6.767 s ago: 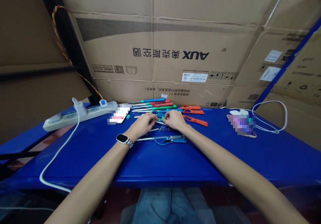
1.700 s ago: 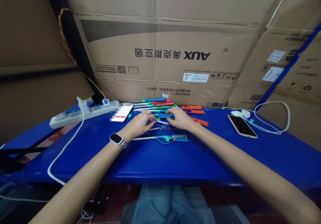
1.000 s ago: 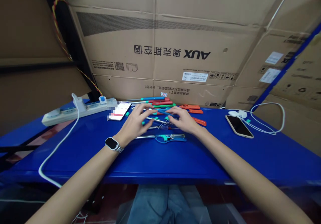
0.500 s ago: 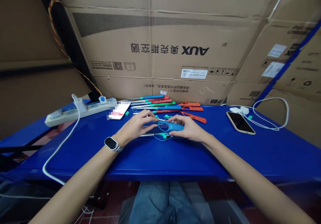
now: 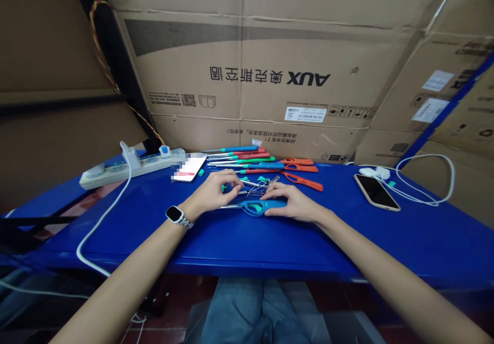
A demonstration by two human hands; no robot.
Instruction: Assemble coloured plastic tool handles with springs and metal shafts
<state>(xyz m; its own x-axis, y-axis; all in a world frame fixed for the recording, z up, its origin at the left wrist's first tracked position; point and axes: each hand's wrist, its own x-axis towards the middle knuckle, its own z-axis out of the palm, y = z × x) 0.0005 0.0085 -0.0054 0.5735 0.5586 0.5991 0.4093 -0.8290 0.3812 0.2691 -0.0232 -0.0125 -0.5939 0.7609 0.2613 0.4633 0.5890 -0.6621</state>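
A blue long-nosed lighter with a metal barrel and a green trigger lies across the table in front of me. My right hand grips its handle end, thumb along the near side and fingers over the top. Just left of the handle, above the barrel, my left hand has its fingers curled toward the thumb; whatever is between the tips is hidden. A small teal piece shows behind those fingers. Beyond the lighter lie a dark red-handled screwdriver, thin wires and small green parts.
Several long lighters in blue, red and green lie at the back beside orange handle shells. A white card or phone and a power strip are at left. A phone and white cable lie right. Cardboard stands behind.
The blue handle shell has come down onto the lower part, covering most of the green piece. My left hand has let go of the shell; my right hand stays on it. The view shifted slightly.
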